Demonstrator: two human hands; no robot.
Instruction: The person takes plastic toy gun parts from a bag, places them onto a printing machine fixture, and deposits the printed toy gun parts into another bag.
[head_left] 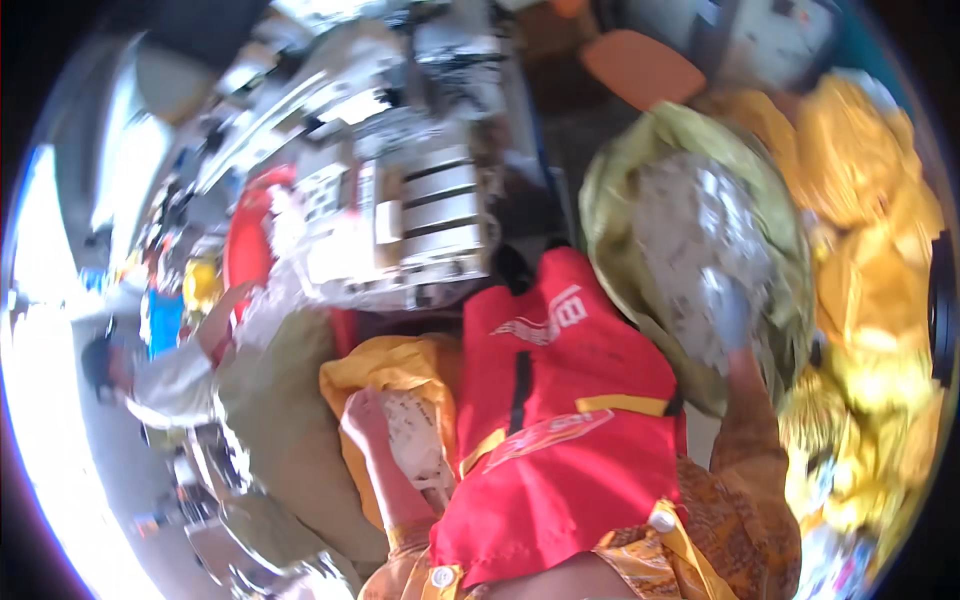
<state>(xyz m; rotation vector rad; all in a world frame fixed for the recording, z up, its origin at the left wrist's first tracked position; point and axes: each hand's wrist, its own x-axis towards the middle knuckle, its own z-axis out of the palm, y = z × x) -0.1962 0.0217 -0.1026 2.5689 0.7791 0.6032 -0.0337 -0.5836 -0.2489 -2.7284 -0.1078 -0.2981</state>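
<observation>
My left hand (365, 415) is closed at the rim of a yellow-orange sack (390, 358) to the left of my red apron (570, 400). Pale, speckled contents (415, 435) show inside this sack. On the right, my right arm reaches into a large olive-green sack (600, 215) full of clear and whitish plastic pieces (690, 250). Blur smears my right hand (735, 325), and something bluish-grey covers or lies over its fingers, so their pose is hidden.
Ahead stands a bench with white trays (440, 210). Yellow-orange sacks (860, 260) pile up at the far right. A beige sack (285, 420) stands on the left, with another person's white sleeve (175, 385) beyond it. An orange chair back (640, 68) shows at the far side.
</observation>
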